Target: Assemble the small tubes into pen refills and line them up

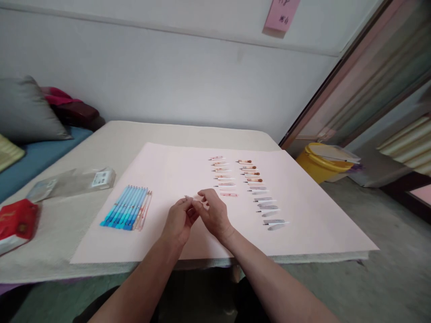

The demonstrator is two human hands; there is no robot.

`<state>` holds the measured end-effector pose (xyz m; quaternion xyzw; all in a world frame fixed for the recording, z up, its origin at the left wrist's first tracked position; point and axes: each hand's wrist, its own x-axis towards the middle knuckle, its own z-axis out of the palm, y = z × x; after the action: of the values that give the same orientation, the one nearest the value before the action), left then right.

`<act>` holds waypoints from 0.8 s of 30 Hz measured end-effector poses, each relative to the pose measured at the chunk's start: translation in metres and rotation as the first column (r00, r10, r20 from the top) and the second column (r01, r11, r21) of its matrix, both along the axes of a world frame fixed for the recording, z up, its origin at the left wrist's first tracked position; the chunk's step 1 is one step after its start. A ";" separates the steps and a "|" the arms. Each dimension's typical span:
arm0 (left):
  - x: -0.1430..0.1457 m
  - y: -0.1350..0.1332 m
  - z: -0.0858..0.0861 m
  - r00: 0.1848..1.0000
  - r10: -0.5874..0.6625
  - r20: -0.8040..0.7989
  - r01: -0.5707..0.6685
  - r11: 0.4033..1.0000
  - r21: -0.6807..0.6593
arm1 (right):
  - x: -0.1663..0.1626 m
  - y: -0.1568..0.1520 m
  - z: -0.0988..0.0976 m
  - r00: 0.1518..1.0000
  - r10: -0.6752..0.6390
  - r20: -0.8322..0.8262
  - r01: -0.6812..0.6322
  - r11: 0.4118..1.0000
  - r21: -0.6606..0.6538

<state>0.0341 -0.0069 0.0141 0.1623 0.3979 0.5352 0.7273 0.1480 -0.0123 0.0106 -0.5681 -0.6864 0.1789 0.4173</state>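
Observation:
Over the middle of the pink sheet (188, 246), my left hand (178, 220) and my right hand (215, 213) meet at the fingertips. A small pale tip (188, 198) pokes out above the pinched fingers of my left hand; its kind is not clear. My right hand's thumb and fingers close in around the same spot, hiding most of what lies between them. Right of the hands lies a column of pen parts, including a pink pen barrel (229, 194) and thin refills with dark tips (225, 185).
A second column holds brown-topped pieces (253, 180) and grey pieces (276, 227). Several blue pens (124, 207) lie at left beside slim pink pens (144, 211). A clear plastic bag (79, 183) and a red package (18, 222) are farther left. A yellow bucket (313, 163) stands right.

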 end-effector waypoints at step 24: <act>0.004 -0.005 0.004 0.996 0.038 -0.084 -0.035 0.999 0.039 | 0.004 0.013 -0.011 0.962 0.026 -0.273 -0.088 0.972 -0.217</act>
<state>0.0380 -0.0116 0.0178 0.1911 0.4214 0.5482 0.6967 0.1515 0.0011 -0.0001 -0.5623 -0.6149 0.3434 0.4333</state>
